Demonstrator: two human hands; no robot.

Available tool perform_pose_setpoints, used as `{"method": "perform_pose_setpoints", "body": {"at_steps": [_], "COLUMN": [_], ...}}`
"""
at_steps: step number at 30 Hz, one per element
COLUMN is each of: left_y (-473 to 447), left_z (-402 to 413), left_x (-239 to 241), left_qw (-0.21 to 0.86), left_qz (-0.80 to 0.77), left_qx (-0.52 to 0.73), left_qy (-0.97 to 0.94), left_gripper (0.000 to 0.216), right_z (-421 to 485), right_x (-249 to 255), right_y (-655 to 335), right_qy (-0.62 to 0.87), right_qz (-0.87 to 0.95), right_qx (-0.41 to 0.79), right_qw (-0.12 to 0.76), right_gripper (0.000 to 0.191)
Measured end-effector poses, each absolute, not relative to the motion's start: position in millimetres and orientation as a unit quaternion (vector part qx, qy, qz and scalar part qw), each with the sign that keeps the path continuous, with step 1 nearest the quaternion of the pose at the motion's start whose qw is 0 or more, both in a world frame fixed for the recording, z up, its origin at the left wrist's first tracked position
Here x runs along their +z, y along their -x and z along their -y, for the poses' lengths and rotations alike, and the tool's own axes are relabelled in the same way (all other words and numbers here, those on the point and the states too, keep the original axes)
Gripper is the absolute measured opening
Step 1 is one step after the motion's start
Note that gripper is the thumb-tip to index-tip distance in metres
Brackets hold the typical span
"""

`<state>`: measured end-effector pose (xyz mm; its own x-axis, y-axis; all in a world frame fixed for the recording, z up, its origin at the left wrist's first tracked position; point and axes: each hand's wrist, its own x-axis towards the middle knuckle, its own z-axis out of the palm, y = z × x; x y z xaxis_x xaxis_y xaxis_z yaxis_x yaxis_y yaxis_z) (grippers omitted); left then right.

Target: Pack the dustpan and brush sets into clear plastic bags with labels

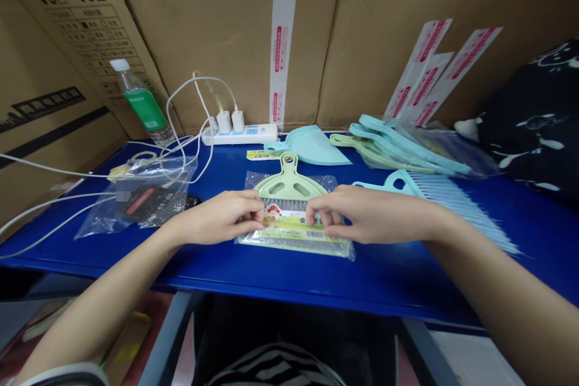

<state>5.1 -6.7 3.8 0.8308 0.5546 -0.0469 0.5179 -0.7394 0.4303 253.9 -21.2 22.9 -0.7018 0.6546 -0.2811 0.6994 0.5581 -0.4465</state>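
Note:
A green dustpan and brush set (289, 186) lies in a clear plastic bag on the blue table, handle pointing away from me. A printed yellow and white label (289, 219) crosses its grey bristles. My left hand (233, 215) is closed at the left side of the bag, thumb and curled fingers at the label's left end. From the right, my right hand (357, 214) is closed over the label's other end, its fingers bent onto the bag. What exactly is pinched between the fingertips is partly hidden.
Behind lies a light-blue dustpan (312, 145); at right are a blue brush (452, 199) and several bagged sets (398, 142). Left stand a power strip (244, 134) with white cables, a bottle (143, 105), and a bagged black device (147, 202). Cardboard (226, 42) walls the back.

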Motion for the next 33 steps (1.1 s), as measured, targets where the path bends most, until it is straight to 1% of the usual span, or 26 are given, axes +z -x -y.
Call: {"method": "perform_pose_setpoints", "body": {"at_steps": [5, 11, 17, 24, 29, 33], "left_y": [-6.8, -8.8, -8.1, -7.5, -8.7, -11.0], "left_z": [7.1, 9.4, 9.6, 7.8, 8.0, 9.2], "left_x": [2.2, -2.8, -3.3, -1.9, -4.5, -6.2], "left_qw": [0.213, 0.195, 0.137, 0.110, 0.035, -0.010], "left_qz": [-0.284, -0.290, -0.298, -0.240, -0.206, -0.208], "left_qx": [0.048, 0.053, 0.070, 0.066, 0.035, 0.020], "left_qy": [-0.934, -0.936, -0.942, -0.962, -0.977, -0.978], "left_gripper": [0.016, 0.009, 0.025, 0.034, 0.049, 0.044], "right_z": [24.2, 29.2, 29.1, 28.2, 28.0, 27.2], "right_x": [21.8, 15.6, 14.3, 17.1, 16.4, 13.7], "right_y": [-247.4, -241.7, -244.6, -246.0, -245.0, -246.8], "right_qy": [-0.401, -0.446, -0.485, -0.494, -0.499, -0.493], "right_qz": [-0.886, -0.881, -0.864, -0.857, -0.854, -0.859], "right_qx": [-0.230, -0.138, -0.103, -0.105, -0.100, -0.093], "right_qw": [0.047, 0.071, 0.089, 0.101, 0.111, 0.105], "right_gripper": [0.026, 0.024, 0.017, 0.019, 0.018, 0.018]}}
